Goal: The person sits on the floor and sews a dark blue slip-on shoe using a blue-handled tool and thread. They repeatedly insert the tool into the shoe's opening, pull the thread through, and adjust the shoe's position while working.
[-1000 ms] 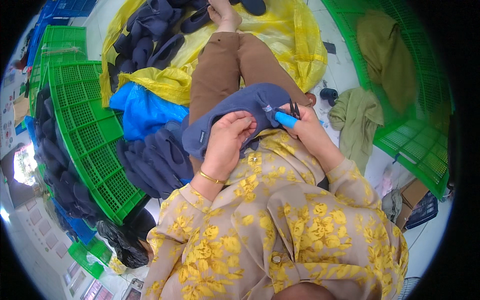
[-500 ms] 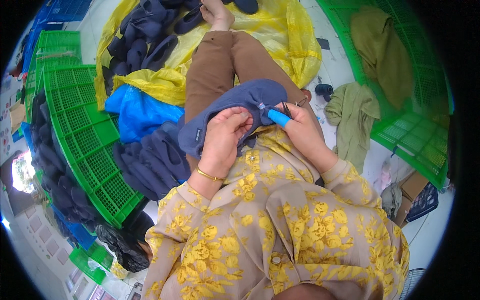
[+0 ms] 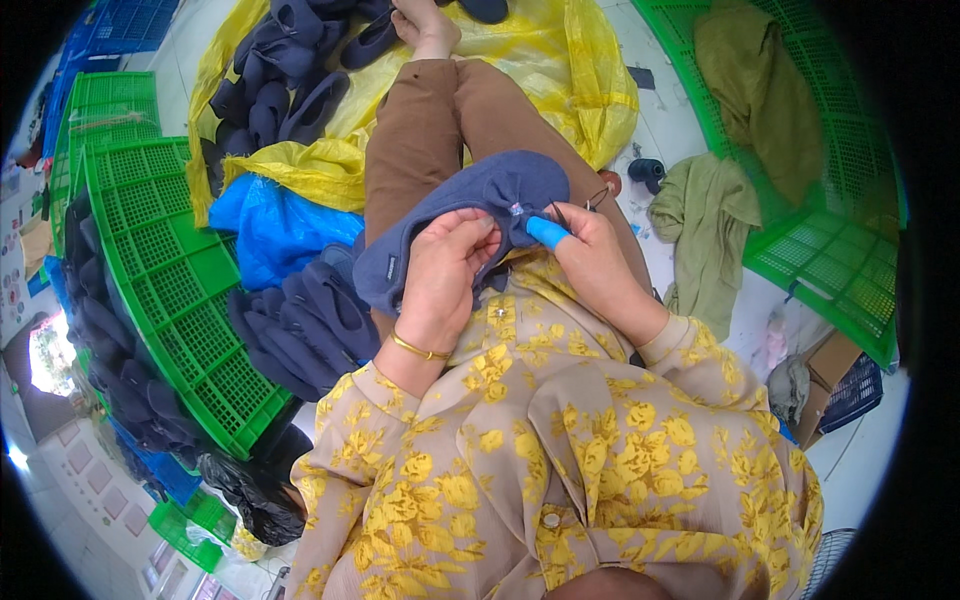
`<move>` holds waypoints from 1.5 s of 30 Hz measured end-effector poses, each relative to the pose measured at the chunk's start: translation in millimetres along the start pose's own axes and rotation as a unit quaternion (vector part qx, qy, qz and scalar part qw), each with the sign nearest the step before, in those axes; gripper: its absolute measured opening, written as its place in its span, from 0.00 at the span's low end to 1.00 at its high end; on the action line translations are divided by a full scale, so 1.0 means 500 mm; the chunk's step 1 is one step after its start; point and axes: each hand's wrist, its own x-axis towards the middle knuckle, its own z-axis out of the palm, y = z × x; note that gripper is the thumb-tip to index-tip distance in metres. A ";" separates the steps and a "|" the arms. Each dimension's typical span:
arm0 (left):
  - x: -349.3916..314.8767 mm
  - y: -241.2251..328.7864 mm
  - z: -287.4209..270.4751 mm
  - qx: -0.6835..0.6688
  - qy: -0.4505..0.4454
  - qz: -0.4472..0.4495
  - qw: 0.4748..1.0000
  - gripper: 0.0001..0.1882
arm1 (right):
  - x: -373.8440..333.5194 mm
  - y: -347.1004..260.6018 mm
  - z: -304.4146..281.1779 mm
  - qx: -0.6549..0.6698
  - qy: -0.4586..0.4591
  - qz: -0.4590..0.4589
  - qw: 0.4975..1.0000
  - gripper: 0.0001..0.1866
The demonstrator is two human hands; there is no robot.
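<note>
A slipper (image 3: 465,190) is held by the left hand (image 3: 443,268) and right hand (image 3: 598,260). Its near edge is pinched in both hands' curled fingers.

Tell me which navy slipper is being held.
The slipper over the brown trousers, gripped by the left hand and right hand; the other slippers lie unheld.
</note>
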 end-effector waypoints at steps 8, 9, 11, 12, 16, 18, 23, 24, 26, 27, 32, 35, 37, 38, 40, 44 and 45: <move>-0.002 0.003 0.005 0.007 0.012 -0.001 1.000 0.04 | -0.004 -0.004 0.007 0.005 0.017 -0.008 1.000 0.11; -0.001 0.003 0.003 0.008 0.009 0.001 1.000 0.04 | -0.003 -0.001 0.008 0.002 0.023 -0.013 1.000 0.11; -0.001 0.002 0.005 0.011 0.009 0.003 1.000 0.04 | -0.003 0.004 0.006 -0.032 0.023 -0.019 0.999 0.11; -0.002 0.002 0.007 0.014 0.012 0.004 1.000 0.04 | -0.002 0.006 0.005 -0.048 0.024 -0.022 0.998 0.11; -0.004 0.006 0.016 0.048 -0.007 0.009 0.999 0.05 | 0.001 0.011 0.004 -0.058 0.024 -0.021 0.998 0.11; -0.004 0.007 0.028 0.091 0.008 0.017 0.996 0.05 | -0.002 0.007 0.005 -0.065 0.028 -0.042 0.997 0.11; -0.001 0.005 0.048 0.196 0.045 0.040 0.979 0.11 | -0.006 -0.001 0.008 -0.065 0.039 -0.046 0.996 0.10; 0.000 0.005 0.052 0.197 0.048 0.042 0.978 0.12 | -0.007 0.001 0.007 -0.067 0.039 -0.043 0.996 0.10; -0.001 0.007 0.058 0.200 0.053 0.038 0.978 0.12 | -0.010 -0.005 0.006 -0.082 0.035 -0.038 0.995 0.10; -0.003 0.010 0.060 0.203 0.053 0.032 0.977 0.13 | -0.011 -0.006 0.006 -0.089 0.033 -0.034 0.995 0.10; 0.000 0.010 0.050 0.197 0.033 0.033 0.979 0.13 | -0.010 -0.001 0.008 -0.100 0.039 -0.055 0.993 0.09; 0.007 0.007 0.035 0.183 0.011 0.036 0.982 0.12 | -0.018 -0.009 0.005 -0.083 0.007 -0.025 0.996 0.09; 0.008 0.005 0.024 0.158 -0.011 0.043 0.986 0.11 | -0.021 -0.022 -0.004 -0.054 -0.023 -0.008 0.998 0.09; 0.009 0.006 0.019 0.155 -0.026 0.036 0.987 0.10 | -0.022 -0.028 -0.011 -0.037 -0.035 -0.007 0.999 0.09; 0.004 0.008 0.016 0.149 -0.053 0.018 0.987 0.08 | -0.028 -0.026 -0.026 0.011 -0.061 0.008 0.998 0.09; -0.015 0.022 0.044 0.096 -0.066 0.005 0.993 0.04 | -0.035 -0.017 -0.050 0.104 -0.061 0.045 0.992 0.08; -0.007 0.018 0.027 0.093 -0.085 0.005 0.992 0.04 | -0.037 -0.018 -0.052 0.120 -0.049 0.050 0.990 0.07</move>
